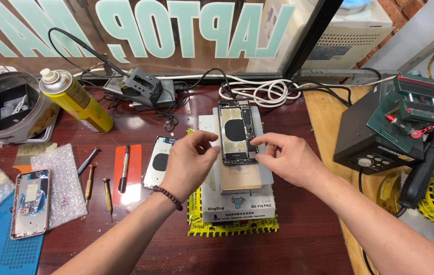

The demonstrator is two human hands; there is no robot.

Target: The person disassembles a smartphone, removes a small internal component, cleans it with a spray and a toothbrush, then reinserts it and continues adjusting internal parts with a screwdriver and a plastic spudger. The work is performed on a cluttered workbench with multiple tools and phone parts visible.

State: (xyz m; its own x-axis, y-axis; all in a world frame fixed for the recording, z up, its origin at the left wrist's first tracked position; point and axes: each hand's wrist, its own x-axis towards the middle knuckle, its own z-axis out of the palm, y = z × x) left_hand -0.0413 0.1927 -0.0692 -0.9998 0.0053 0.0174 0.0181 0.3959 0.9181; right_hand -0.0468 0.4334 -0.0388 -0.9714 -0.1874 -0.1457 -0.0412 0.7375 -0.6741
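An opened phone body [237,130] with a dark round coil lies on a light block atop a white heating-pad box [237,203]. My left hand [190,163] hovers at the phone's left edge, thumb and forefinger apart near its side. At the phone's lower right edge sits my right hand [285,158], with its fingertips pinched against that edge. Whether the fingers hold a small part cannot be made out. A beaded bracelet circles my left wrist.
A phone back panel [158,163] lies left of the box. Screwdrivers [90,181], a tool on an orange mat [125,170], bubble wrap and another phone frame [31,203] sit left. A yellow spray can [77,102], cables and a green-topped machine [395,127] ring the bench.
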